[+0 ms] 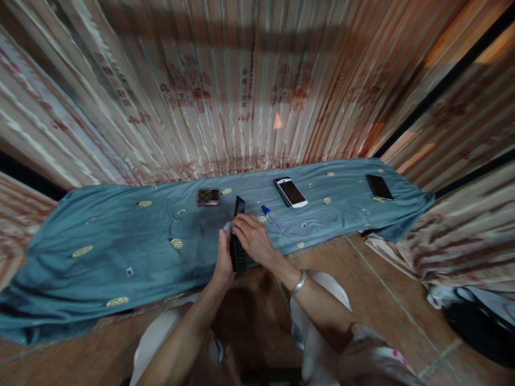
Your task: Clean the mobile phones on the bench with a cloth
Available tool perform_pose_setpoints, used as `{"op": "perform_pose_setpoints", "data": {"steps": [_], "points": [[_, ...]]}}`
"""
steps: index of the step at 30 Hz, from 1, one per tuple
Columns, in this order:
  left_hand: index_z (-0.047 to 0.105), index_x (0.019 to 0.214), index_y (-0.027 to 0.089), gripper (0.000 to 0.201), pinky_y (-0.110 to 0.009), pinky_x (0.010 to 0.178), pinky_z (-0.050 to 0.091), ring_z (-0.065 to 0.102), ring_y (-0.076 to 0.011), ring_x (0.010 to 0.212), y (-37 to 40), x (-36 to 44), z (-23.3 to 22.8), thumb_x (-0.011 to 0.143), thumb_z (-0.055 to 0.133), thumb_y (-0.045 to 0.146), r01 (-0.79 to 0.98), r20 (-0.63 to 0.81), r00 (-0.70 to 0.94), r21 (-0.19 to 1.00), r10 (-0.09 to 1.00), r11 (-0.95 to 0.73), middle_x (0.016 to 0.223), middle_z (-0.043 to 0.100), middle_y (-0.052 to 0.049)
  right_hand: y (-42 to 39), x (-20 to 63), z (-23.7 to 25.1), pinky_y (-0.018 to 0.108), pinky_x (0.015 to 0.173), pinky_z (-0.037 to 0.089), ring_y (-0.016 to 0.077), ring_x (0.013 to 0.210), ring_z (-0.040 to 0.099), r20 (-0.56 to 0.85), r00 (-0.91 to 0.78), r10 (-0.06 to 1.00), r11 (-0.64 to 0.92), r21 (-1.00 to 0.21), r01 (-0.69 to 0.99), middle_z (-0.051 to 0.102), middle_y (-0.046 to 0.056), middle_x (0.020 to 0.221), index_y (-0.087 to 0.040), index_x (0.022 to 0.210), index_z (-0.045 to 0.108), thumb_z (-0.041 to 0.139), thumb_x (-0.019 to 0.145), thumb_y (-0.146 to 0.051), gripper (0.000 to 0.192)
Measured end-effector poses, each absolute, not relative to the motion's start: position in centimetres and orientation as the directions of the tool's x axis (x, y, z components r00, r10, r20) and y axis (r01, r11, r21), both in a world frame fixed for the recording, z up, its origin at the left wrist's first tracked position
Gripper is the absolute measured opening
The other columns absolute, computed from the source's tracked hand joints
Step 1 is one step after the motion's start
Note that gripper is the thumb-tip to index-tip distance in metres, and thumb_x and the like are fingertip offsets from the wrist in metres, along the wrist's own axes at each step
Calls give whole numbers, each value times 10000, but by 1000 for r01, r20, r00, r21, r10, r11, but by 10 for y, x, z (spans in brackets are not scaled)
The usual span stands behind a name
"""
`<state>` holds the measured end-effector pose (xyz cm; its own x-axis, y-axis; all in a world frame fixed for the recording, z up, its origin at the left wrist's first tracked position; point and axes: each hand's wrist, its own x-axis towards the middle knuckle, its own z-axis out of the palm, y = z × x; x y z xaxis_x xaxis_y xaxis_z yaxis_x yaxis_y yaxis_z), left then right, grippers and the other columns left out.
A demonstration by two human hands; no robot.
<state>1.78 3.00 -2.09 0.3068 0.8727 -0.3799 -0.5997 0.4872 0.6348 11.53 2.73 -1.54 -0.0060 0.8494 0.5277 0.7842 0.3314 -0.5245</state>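
My left hand (224, 260) is closed round the left side of a long black phone (238, 258), held upright above the front of the blue cloth. Lying across the phone's middle is my right hand (252, 236), its fingers bent and pressed together. A small pale, crumpled-looking piece (228, 227) shows at the right fingertips; its kind is unclear. The right palm hides much of the phone. Just right of my hands, a small clear bottle with a blue cap (274, 219) lies on its side on the cloth.
The blue cloth (153, 228) covers a long low bench. On it lie a white-and-black phone (292, 193), a dark flat device (379, 187) at the far right and a blurred-out small item (208, 197). A patterned curtain (225, 107) hangs behind. A black object (478, 327) is on the floor.
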Motion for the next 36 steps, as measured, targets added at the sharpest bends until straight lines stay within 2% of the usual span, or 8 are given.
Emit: {"op": "perform_pose_setpoints", "data": {"steps": [4,9,13,16,21,26,36], "points": [[625,1065,173,420,-318,829,512,640,-207,965,27,16,-15,912,350,451,-579,-422,372,591,827,562,967,694,-54,28,118,-16,362,940,461,213,1087,508,542,-68,838,354,-444,823,575,110,1173,-184,1075,642,405,925,-217,283],[628,1060,141,375,-290,780,540,676,-190,867,25,16,-16,918,384,388,-527,-454,392,602,800,600,900,713,-67,34,129,-12,382,953,450,230,1109,491,546,-61,835,326,-403,855,577,122,1170,-173,1087,644,398,928,-220,296],[636,1038,99,325,-271,707,561,697,-193,755,21,14,-19,872,507,347,-436,-483,453,614,750,658,816,723,-100,41,143,-8,395,959,438,235,1090,502,549,1,836,281,-430,858,579,123,1180,-181,1111,636,406,924,-215,299],[636,1042,79,315,-265,706,565,701,-200,758,18,14,-21,854,544,315,-412,-467,486,624,739,665,844,724,-124,45,153,-6,390,966,432,234,1082,509,559,58,827,254,-464,849,589,121,1175,-168,1149,617,406,923,-218,313],[630,1058,84,303,-274,706,567,700,-204,788,16,14,-21,877,499,290,-388,-456,509,636,730,667,908,722,-134,47,172,-6,369,942,446,218,1032,551,589,119,799,224,-476,850,627,90,1115,-189,1110,635,410,917,-211,297],[640,984,64,331,-279,661,566,699,-199,727,17,14,-18,909,417,297,-353,-463,512,654,723,669,893,719,-149,45,187,-6,368,929,448,218,1011,567,574,170,801,186,-509,840,645,104,1081,-162,1080,643,417,915,-217,285],[585,1086,22,411,-282,686,564,690,-197,758,20,8,-18,933,343,317,-397,-448,571,582,688,709,942,702,-179,34,181,-10,368,925,458,245,1047,513,566,33,824,201,-347,916,599,136,1165,-121,1187,598,348,925,-154,363]]}}
